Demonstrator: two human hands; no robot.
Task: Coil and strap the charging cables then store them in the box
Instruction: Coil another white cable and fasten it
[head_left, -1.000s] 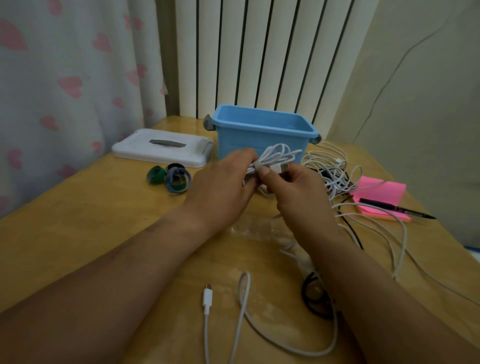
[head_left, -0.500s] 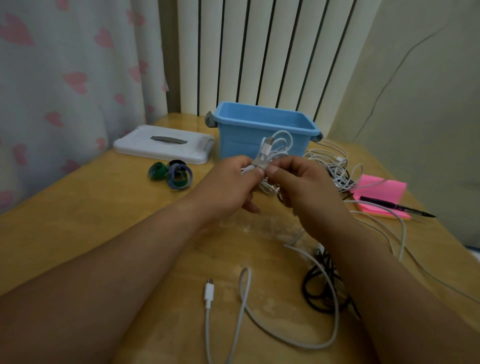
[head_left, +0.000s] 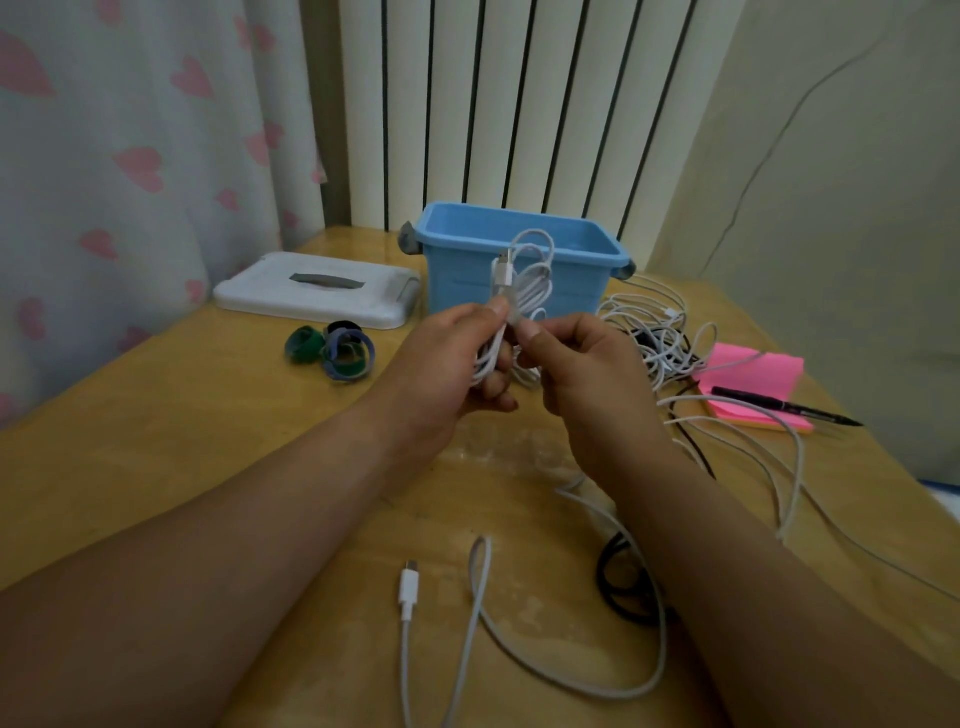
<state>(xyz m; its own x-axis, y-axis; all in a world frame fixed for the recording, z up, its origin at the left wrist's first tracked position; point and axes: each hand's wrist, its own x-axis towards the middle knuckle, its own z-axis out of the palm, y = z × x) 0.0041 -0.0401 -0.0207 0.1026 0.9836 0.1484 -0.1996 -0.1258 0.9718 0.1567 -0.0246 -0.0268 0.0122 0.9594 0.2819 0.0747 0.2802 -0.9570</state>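
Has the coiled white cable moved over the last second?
Yes. The coiled white cable swung from sideways to upright; its top loop now crosses the blue box rim.

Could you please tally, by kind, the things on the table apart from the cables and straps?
Blue box: 1
White lid: 1
Pink sticky-note pad: 1
Black pen: 1
Total: 4

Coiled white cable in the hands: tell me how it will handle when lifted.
Probably floppy: loops of the coiled white cable droop unevenly above the left hand. Likely light: the strands are thin. Loops may splay if released.
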